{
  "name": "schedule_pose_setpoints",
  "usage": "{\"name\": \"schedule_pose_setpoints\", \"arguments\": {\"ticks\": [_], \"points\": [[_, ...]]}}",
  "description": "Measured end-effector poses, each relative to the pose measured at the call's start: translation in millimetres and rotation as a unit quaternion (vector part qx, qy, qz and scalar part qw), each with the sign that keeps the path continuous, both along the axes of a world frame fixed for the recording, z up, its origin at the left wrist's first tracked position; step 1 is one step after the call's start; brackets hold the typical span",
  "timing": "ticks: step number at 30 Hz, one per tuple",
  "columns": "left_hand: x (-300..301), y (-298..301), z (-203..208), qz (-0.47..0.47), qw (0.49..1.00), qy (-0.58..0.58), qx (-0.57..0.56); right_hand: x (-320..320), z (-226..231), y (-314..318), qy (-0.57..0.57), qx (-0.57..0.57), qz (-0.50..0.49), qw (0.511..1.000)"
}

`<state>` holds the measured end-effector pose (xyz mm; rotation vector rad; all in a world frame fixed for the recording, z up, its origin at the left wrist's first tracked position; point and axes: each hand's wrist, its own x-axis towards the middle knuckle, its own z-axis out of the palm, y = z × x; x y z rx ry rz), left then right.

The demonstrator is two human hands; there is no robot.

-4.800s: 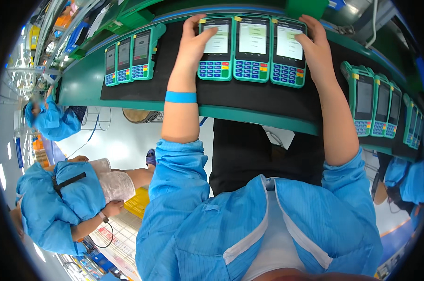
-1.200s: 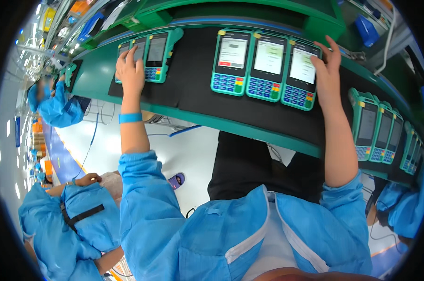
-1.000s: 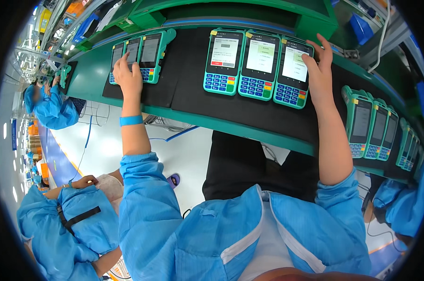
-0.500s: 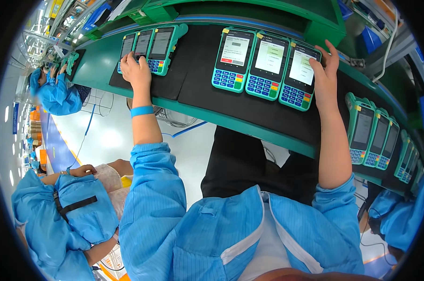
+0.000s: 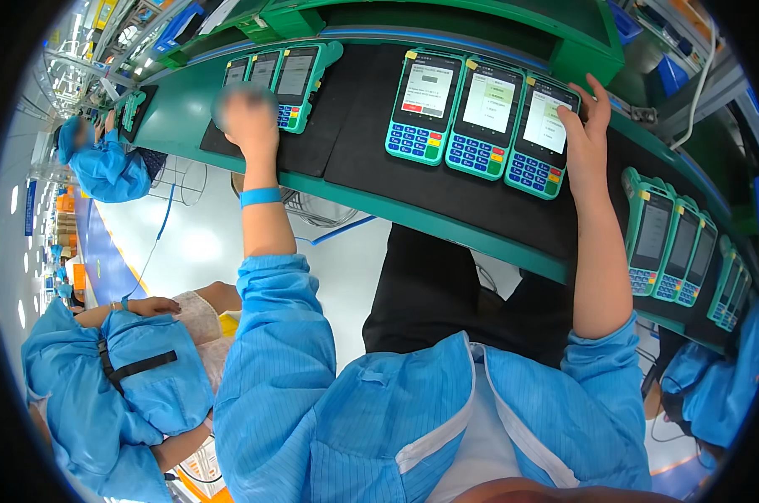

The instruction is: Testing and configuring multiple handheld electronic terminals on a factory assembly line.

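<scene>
Three green card payment terminals with lit screens lie side by side on the black mat, a left one [image 5: 424,101], a middle one [image 5: 486,109] and a right one [image 5: 543,126]. My right hand [image 5: 590,126] is at the right one's outer edge, fingers spread, thumb over its screen; whether the thumb touches the glass I cannot tell. Farther left, my left hand [image 5: 252,130] is over the front of another group of three terminals [image 5: 293,75] with dim screens. A blur hides its fingers and part of those terminals.
More terminals [image 5: 652,226] stand to the right on the green bench [image 5: 446,220]. A green shelf [image 5: 471,18] runs along the back. A seated person in blue [image 5: 119,369] is close at my left, another person [image 5: 723,377] at my right, and one [image 5: 107,168] farther off.
The whole view has shifted slightly. My left hand's fingers, seen over the left terminals before, are now blurred. My right hand keeps its place by the right terminal, thumb still over the screen.
</scene>
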<state>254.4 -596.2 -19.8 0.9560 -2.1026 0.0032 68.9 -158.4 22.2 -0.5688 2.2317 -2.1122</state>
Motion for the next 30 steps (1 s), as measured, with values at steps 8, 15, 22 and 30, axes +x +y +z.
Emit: {"name": "schedule_pose_setpoints", "arguments": {"ticks": [8, 15, 22, 30], "points": [[-7.0, -2.0, 11.2, -0.022, 0.998, -0.057, -0.013, -0.8, -2.2, 1.2, 0.020, 0.016, 0.000, 1.000], [-15.0, -2.8, 18.2, -0.017, 0.997, -0.075, 0.012, -2.6, -3.6, 0.1, 0.024, 0.020, -0.006, 1.000], [-13.1, -3.7, 17.8, -0.011, 0.996, -0.083, 0.017, -1.5, -2.7, -0.2, 0.013, 0.002, 0.004, 1.000], [-13.6, -6.7, 13.8, 0.007, 0.996, -0.076, -0.034, -1.3, -3.1, 0.9, 0.024, 0.008, 0.006, 1.000]]}}
